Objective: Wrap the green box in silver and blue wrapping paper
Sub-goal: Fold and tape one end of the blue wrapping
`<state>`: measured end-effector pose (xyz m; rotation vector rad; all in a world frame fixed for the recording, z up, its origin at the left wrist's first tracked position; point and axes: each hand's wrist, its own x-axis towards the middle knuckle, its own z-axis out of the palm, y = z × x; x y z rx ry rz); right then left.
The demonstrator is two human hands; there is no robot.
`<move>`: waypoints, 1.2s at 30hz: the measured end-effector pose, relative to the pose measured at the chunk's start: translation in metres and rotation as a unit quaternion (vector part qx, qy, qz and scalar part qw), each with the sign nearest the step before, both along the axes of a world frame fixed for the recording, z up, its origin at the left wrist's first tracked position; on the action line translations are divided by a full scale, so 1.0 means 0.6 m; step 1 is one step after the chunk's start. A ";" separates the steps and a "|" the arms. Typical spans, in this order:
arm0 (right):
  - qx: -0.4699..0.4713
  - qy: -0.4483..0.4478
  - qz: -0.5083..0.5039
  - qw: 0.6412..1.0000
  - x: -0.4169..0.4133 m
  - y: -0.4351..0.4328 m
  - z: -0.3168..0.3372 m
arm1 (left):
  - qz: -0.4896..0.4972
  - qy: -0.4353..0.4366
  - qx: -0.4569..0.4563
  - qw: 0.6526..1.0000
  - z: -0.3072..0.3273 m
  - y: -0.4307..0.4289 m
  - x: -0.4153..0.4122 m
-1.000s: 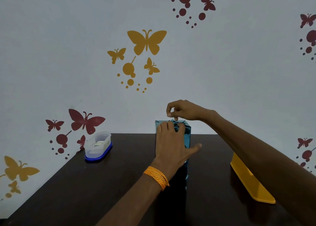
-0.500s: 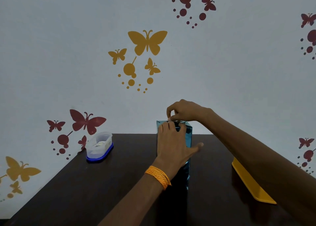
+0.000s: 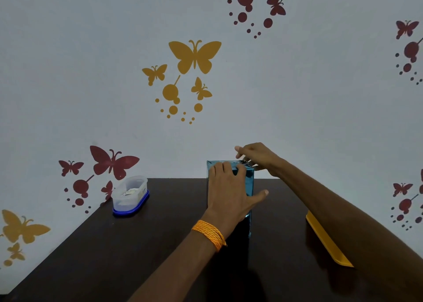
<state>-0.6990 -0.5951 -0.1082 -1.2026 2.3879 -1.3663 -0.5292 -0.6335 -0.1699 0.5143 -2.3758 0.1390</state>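
Observation:
The box [image 3: 249, 182] stands upright on the dark table [image 3: 148, 244], covered in shiny blue wrapping paper; no green shows. My left hand [image 3: 229, 194] lies flat against its near face, fingertips reaching over the top edge and thumb spread to the right. An orange thread band sits on that wrist. My right hand [image 3: 257, 155] hovers at the box's top right corner, fingers curled and pinching the paper fold there. The box's top face is mostly hidden behind my hands.
A clear plastic container [image 3: 130, 195] with a blue lid underneath sits at the table's far left, near the wall. A flat yellow tray [image 3: 327, 242] lies to the right, partly under my right forearm. The wall with butterfly stickers rises directly behind the table.
My right hand has shifted from the middle of the box's top edge to its right corner. The left hand stays pressed on the near face.

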 end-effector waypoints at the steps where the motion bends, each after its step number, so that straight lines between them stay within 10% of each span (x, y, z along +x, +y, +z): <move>1: 0.001 -0.028 0.009 1.000 0.008 0.000 0.001 | 0.000 0.005 -0.002 1.000 -0.001 0.000 0.000; 17: -0.114 -0.269 0.024 0.956 0.016 -0.009 -0.043 | 0.015 -0.002 -0.033 0.999 -0.001 -0.002 -0.002; 22: -0.148 -0.320 0.106 0.930 0.017 -0.009 -0.055 | -0.059 0.098 0.081 0.990 0.033 -0.010 0.009; 26: -0.162 -0.320 0.114 0.927 0.021 -0.005 -0.057 | -0.080 0.252 0.303 0.915 0.071 -0.074 0.000; 30: -0.177 -0.323 0.096 0.925 0.025 -0.006 -0.056 | -0.078 0.148 0.555 0.815 0.085 -0.130 -0.033; 36: -0.166 -0.311 0.102 0.930 0.024 -0.006 -0.053 | -0.115 0.116 0.683 0.712 0.092 -0.136 -0.039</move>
